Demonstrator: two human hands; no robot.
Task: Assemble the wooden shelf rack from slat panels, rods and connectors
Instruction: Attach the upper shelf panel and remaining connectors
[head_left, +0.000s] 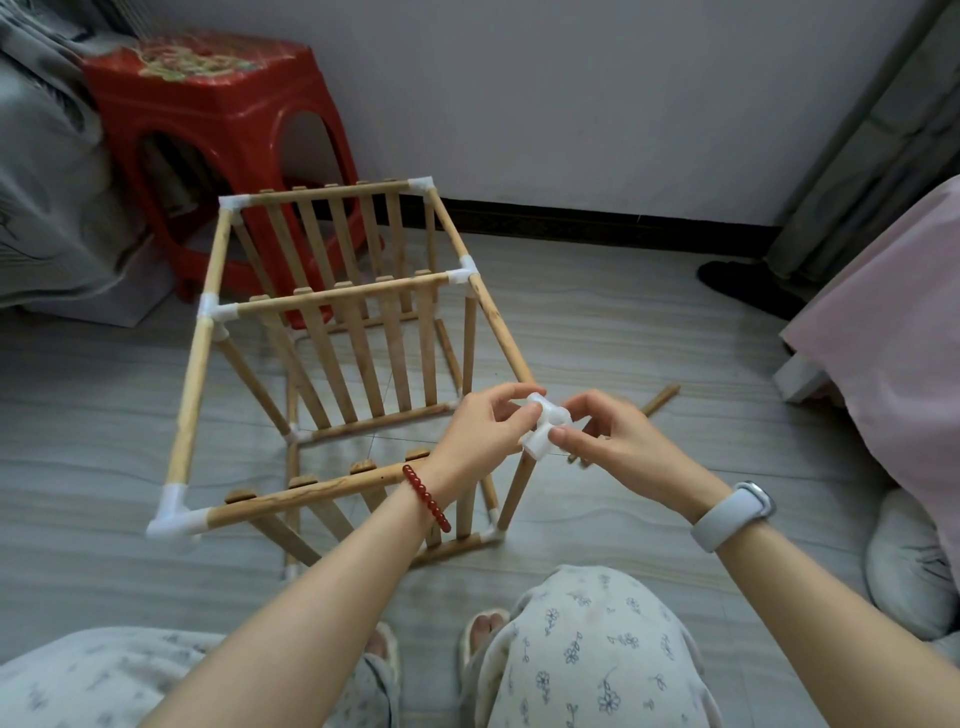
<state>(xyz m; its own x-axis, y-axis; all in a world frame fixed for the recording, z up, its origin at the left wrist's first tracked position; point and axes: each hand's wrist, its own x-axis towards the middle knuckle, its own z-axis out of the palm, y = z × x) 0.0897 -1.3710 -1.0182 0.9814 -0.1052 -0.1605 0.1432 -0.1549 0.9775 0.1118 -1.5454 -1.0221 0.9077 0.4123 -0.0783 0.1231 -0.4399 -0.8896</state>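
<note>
We see the wooden rack (332, 364) standing on the floor in front of a red stool (208, 130). At the rack's near right corner, the left hand (485, 426) and right hand (608, 431) both pinch a white connector (545, 428) atop an upright rod (519, 486).

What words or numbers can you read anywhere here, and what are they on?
None can be read.
Red plastic stool: a colourful picture on its seat, too blurred to tell if it holds letters.
Pale grey wristband: no display faces the camera.
White plastic connector, pinched by the left hand and right hand: plain.
Wooden shelf rack: plain.
</note>
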